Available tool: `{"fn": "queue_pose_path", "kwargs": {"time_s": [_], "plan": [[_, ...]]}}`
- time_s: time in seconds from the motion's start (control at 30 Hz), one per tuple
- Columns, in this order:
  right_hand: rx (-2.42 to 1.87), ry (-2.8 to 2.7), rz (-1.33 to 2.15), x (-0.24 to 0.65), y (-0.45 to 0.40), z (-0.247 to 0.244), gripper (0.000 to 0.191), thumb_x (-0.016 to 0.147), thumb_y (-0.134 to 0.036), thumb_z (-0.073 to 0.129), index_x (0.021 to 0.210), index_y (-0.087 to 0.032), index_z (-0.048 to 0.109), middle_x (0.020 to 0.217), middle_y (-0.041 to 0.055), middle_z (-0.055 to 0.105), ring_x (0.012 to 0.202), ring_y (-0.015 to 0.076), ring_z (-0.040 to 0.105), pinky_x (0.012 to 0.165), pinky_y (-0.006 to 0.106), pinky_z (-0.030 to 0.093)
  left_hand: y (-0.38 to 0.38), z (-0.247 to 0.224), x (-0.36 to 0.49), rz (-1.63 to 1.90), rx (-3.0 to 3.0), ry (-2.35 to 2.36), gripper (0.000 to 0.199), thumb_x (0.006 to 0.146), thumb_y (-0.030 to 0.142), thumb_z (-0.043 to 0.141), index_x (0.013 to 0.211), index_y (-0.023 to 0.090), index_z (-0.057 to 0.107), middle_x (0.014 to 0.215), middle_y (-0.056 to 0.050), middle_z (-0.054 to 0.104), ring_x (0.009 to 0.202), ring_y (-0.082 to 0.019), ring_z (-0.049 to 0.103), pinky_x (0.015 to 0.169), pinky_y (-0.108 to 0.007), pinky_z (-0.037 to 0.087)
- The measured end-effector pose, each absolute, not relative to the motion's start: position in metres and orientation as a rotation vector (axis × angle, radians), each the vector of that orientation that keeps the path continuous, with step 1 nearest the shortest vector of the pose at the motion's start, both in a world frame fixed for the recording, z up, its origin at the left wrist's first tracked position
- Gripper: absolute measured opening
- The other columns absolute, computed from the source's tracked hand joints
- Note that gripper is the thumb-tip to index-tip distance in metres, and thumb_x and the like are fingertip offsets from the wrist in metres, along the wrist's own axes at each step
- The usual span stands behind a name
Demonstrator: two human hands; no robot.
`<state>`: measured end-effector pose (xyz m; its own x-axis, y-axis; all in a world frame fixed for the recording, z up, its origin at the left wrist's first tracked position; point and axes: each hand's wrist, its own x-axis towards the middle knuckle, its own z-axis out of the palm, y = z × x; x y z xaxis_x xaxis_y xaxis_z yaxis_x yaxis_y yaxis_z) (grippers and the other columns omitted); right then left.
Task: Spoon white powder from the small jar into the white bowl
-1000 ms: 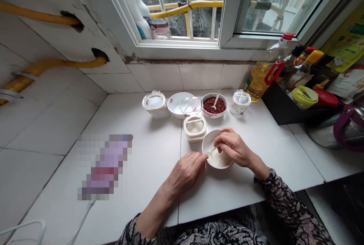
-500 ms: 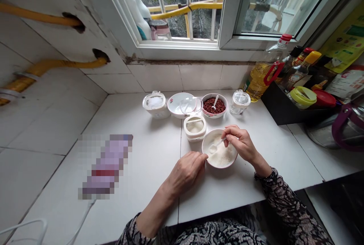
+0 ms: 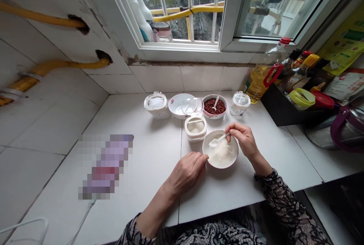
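Note:
My right hand (image 3: 241, 139) pinches the handle of a small white spoon (image 3: 214, 143), whose bowl is over the left part of a round bowl of white powder (image 3: 223, 156). At the bowl's left rim, my left hand (image 3: 189, 169) grips the edge between thumb and fingers. Just behind stands a white jar (image 3: 195, 128) with its lid raised, holding something pale. Farther back are a lidded jar (image 3: 156, 105), a flowered white dish (image 3: 182, 105), a bowl of dark red beans (image 3: 210, 106) with a white spoon in it, and a small clear-lidded jar (image 3: 240, 103).
An oil bottle (image 3: 257, 80) stands at the back right beside a black box (image 3: 274, 106) of bottles and jars. A pot with a purple handle (image 3: 342, 127) is at the far right. A blurred purple object (image 3: 106, 165) with a white cable lies at the left.
The spoon and my right hand have shifted slightly within the bowl, the spoon's handle now lying flatter. My left hand stays at the rim.

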<state>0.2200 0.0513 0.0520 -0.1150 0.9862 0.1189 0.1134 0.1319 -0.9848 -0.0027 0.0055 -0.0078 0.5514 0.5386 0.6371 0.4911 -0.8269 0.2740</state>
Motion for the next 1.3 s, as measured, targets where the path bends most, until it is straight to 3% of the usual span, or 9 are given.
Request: {"fn": "queue_pose_path", "kwargs": {"time_s": [0.3, 0.4, 0.57, 0.67, 0.87, 1.3], "plan": [[-1.052, -1.511, 0.815, 0.2, 0.052, 0.06, 0.016, 0.098, -0.031, 0.05, 0.099, -0.022, 0.063, 0.081, 0.0022, 0.072, 0.079, 0.0177, 0.069, 0.078, 0.034, 0.055, 0.005, -0.008, -0.002, 1.131, 2.724, 0.919, 0.019, 0.098, 0.006, 0.037, 0.105, 0.016, 0.052, 0.075, -0.003, 0.061, 0.065, -0.016, 0.057, 0.062, -0.029, 0.048], [-1.002, -1.789, 0.538, 0.193, 0.054, 0.056, 0.018, 0.1, -0.023, 0.046, 0.104, -0.022, 0.064, 0.09, 0.0051, 0.075, 0.086, 0.02, 0.07, 0.089, 0.04, 0.053, 0.005, -0.007, -0.001, 1.131, 2.732, 0.921, 0.019, 0.098, 0.006, 0.037, 0.103, 0.016, 0.052, 0.075, -0.003, 0.061, 0.064, -0.017, 0.057, 0.061, -0.029, 0.048], [-0.912, -2.131, 0.146, 0.194, 0.057, 0.055, 0.025, 0.095, -0.011, 0.045, 0.104, -0.022, 0.066, 0.088, 0.0041, 0.077, 0.081, 0.0203, 0.068, 0.101, 0.048, 0.044, 0.005, -0.007, -0.001, 1.134, 2.737, 0.915, 0.018, 0.099, 0.005, 0.038, 0.102, 0.015, 0.053, 0.075, -0.003, 0.061, 0.065, -0.017, 0.057, 0.061, -0.029, 0.048], [-0.899, -2.011, 0.146, 0.203, 0.055, 0.063, 0.024, 0.095, -0.011, 0.046, 0.103, -0.023, 0.065, 0.082, 0.0018, 0.075, 0.077, 0.0194, 0.067, 0.097, 0.045, 0.046, 0.005, -0.008, -0.002, 1.134, 2.733, 0.914, 0.018, 0.099, 0.005, 0.038, 0.103, 0.015, 0.052, 0.075, -0.003, 0.06, 0.065, -0.017, 0.056, 0.061, -0.029, 0.047], [-0.923, -2.0, 0.244, 0.224, 0.052, 0.064, 0.02, 0.088, -0.009, 0.047, 0.081, -0.023, 0.06, 0.064, -0.0027, 0.065, 0.06, 0.016, 0.059, 0.086, 0.039, 0.05, 0.005, -0.008, -0.002, 1.139, 2.742, 0.915, 0.017, 0.1, 0.008, 0.037, 0.103, 0.016, 0.052, 0.073, -0.002, 0.059, 0.062, -0.016, 0.053, 0.059, -0.028, 0.045], [-0.935, -2.286, 0.439, 0.214, 0.051, 0.038, 0.021, 0.084, -0.007, 0.043, 0.079, -0.02, 0.059, 0.065, -0.0027, 0.067, 0.056, 0.0128, 0.056, 0.097, 0.042, 0.042, 0.006, -0.007, -0.001, 1.137, 2.741, 0.929, 0.018, 0.1, 0.007, 0.037, 0.101, 0.016, 0.053, 0.075, -0.003, 0.061, 0.063, -0.016, 0.056, 0.06, -0.028, 0.047]]}}
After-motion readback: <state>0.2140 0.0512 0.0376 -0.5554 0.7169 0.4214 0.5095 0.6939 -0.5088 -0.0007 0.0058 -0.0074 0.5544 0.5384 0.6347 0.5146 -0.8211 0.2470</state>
